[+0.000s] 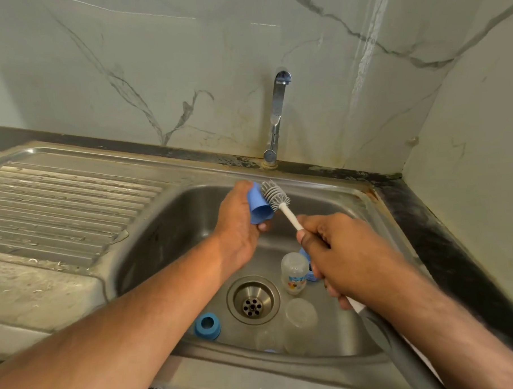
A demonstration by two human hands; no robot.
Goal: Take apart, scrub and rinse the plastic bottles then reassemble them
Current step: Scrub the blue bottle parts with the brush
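Marble-veined wall tiles back a stainless steel sink (349, 196) w/ a ribbed drainboard (61, 203) on its left and a chrome tap (278, 111) at the rear edge; no water visible from the spout. Over the basin, left hand (239, 224) has fingers curled round a blue plastic bottle cap (258, 207), open end facing down-right. Right hand (340, 249) grips the white-and-grey handle of a grey silicone bottle brush (274, 195), fingers wrapped tight; the bristle head sits against the cap's outer side, just beside its rim. On the basin floor: a clear plastic bottle body w/ a printed label (294, 272) stands near the round metal drain (253, 300), right of it, partly behind the right hand. A blue bit (311, 275) peeks out btwn that bottle and the hand; can't tell what it is. A blue screw ring w/ a centre hole (207, 326) lies left of the drain, by the basin's near wall. Two more clear plastic pieces (300, 316) lie near the front, below the drain; shapes too faint to tell apart. Drainboard shows wet patches.
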